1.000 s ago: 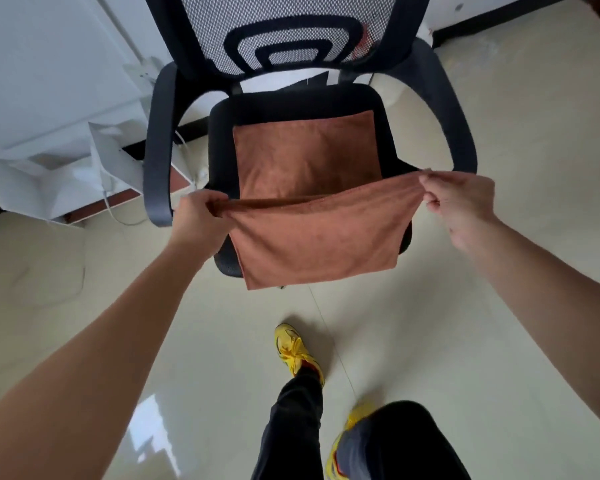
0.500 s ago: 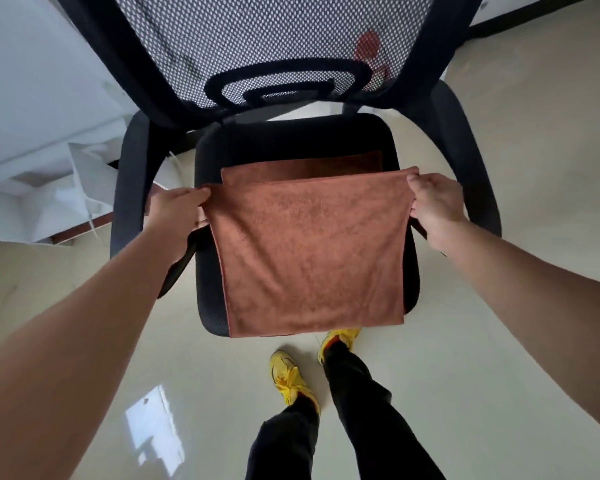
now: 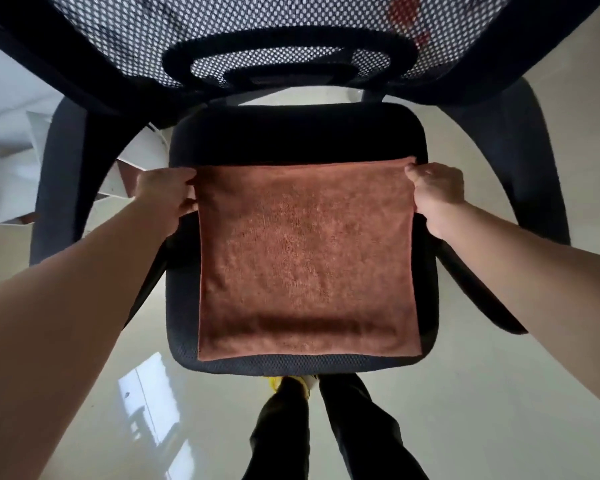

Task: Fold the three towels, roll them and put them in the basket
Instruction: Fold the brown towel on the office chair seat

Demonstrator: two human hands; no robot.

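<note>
A rust-brown towel (image 3: 305,261) lies folded in half on the black seat of an office chair (image 3: 298,136). Its far edges line up across the seat and its near fold sits at the seat's front edge. My left hand (image 3: 167,195) pinches the towel's far left corner. My right hand (image 3: 435,190) pinches the far right corner. Only this one towel shows. No basket is in view.
The chair's mesh backrest (image 3: 257,32) fills the top of the view, and its armrests (image 3: 59,174) flank my arms on both sides. White furniture (image 3: 11,161) stands on the left. My legs (image 3: 329,431) are just in front of the seat on a glossy pale floor.
Both hands carried the towel's near edge up and over to the far edge, so the towel now lies doubled on the seat. The view has moved closer over the chair.
</note>
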